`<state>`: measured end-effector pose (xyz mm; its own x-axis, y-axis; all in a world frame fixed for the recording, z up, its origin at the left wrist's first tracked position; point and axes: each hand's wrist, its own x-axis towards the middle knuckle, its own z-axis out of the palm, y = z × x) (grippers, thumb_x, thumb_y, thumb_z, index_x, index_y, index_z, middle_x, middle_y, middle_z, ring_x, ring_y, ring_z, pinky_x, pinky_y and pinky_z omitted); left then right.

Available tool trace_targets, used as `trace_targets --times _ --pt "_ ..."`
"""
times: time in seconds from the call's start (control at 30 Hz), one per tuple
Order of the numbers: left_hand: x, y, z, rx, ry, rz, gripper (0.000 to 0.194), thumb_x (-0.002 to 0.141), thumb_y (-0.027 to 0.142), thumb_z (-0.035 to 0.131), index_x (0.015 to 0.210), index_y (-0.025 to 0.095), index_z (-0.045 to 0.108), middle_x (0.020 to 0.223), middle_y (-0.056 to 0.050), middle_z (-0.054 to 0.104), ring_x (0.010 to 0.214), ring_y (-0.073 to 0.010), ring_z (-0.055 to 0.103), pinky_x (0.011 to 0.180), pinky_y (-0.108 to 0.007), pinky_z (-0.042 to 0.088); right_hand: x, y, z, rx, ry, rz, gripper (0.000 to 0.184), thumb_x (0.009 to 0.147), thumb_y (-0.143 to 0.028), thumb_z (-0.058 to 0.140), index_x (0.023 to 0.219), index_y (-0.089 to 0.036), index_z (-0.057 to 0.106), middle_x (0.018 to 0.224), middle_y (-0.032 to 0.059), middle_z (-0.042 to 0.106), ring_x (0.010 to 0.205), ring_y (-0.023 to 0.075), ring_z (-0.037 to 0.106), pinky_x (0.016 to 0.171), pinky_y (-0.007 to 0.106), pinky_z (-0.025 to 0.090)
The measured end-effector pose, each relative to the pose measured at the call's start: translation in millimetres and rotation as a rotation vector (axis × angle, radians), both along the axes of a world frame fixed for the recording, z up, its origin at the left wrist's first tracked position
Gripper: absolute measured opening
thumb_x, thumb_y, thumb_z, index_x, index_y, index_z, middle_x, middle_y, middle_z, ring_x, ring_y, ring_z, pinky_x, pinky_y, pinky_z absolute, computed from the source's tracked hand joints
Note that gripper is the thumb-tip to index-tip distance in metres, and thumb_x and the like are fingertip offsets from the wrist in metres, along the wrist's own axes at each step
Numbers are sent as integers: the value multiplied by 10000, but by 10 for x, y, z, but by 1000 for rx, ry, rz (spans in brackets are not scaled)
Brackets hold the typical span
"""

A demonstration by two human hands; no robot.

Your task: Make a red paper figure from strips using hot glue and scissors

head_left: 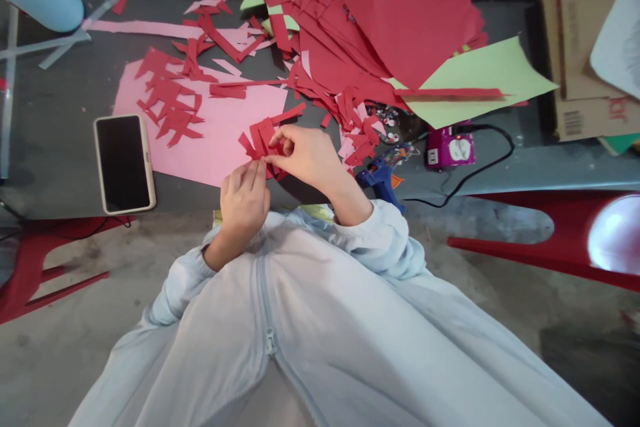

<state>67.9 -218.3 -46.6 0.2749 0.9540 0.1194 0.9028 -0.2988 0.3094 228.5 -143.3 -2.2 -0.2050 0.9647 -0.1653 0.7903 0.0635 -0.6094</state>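
A woven-looking piece of red paper strips lies at the table's front, partly hidden under my fingers. My left hand has its fingers together, the tips pressed on the near edge of this piece. Thumb and index finger of my right hand pinch at the same spot, the fingertips of both hands almost meeting. Beneath lies a pink paper sheet. Several finished-looking red paper shapes with cut ends rest on its left part.
A phone lies left of the pink sheet. Red paper sheets are piled at the back, over green paper. Red and pink scraps, a blue glue gun and a purple box with a cable are at right.
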Motion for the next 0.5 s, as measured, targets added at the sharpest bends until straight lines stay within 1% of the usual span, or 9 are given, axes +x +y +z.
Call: trace_targets --times 0.07,0.13,0.23,0.33,0.5 --pt "-2 -1 -5 17 -2 0 488 950 201 440 1407 107 583 1346 -127 683 1174 -279 591 964 -406 458 45 -59 31 11 -46 90 228 824 -323 715 1018 -203 708 827 23 722 757 191 645 698 310 415" --pt "-1 -1 0 24 8 3 493 948 199 440 1413 112 581 1342 -120 687 1155 -277 599 953 -404 466 92 -116 45 32 -96 168 286 834 -307 699 1103 -210 695 957 53 750 842 226 674 723 327 432" --pt "7 -1 21 8 25 18 502 943 189 433 1419 131 579 1325 -118 697 1159 -270 601 959 -398 469 150 -173 35 63 -150 251 387 848 -306 694 1224 -217 665 1154 90 740 1000 279 689 793 360 466" --pt "11 2 35 -10 20 25 511 938 188 433 1427 140 571 1325 -120 696 1156 -271 599 964 -406 472 178 -192 24 68 -196 285 475 857 -332 701 1313 -220 629 1241 107 717 1063 304 685 823 381 484" --pt "7 9 40 -29 9 33 508 932 185 432 1416 160 583 1322 -122 696 1141 -268 600 954 -411 481 174 -182 33 65 -286 303 550 880 -379 684 1398 -222 586 1298 136 680 1046 303 688 772 367 477"
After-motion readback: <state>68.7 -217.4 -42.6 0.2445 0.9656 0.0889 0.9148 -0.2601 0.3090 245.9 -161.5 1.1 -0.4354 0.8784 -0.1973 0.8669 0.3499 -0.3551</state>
